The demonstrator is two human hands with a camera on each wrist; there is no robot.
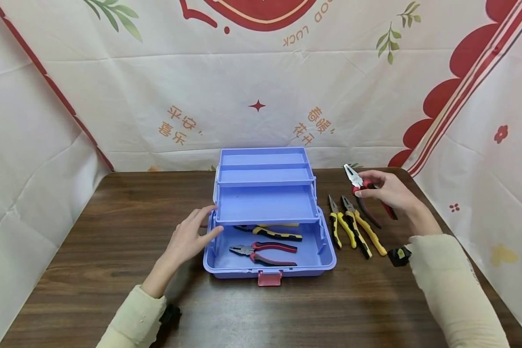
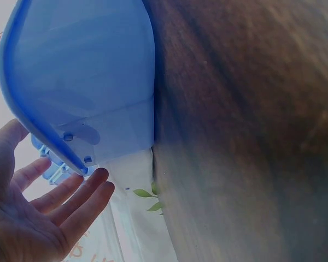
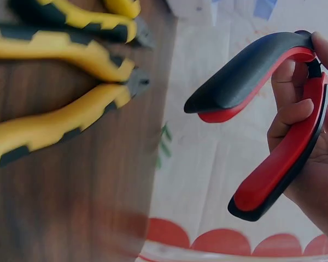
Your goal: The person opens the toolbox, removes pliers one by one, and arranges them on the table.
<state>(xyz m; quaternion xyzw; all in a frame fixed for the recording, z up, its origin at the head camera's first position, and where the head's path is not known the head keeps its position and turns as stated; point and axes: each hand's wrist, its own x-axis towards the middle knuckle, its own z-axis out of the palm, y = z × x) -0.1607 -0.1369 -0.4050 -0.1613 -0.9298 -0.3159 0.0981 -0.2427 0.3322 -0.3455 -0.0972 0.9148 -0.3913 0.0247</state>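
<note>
My right hand pinches a pair of red-and-black pliers near the pivot, held above the table's right side with the handles spread. At the blue toolbox, my left hand touches the left rim with its fingers extended; the left wrist view shows the fingertips along the box's side wall. Inside the box lie red-and-black pliers and, behind them, yellow-and-black pliers partly hidden under the raised trays. Right of the box rest yellow needle-nose pliers and yellow-and-black pliers.
The toolbox's stepped trays stand raised at its back. A red latch hangs at its front. The brown wooden table meets a printed white cloth behind and at both sides.
</note>
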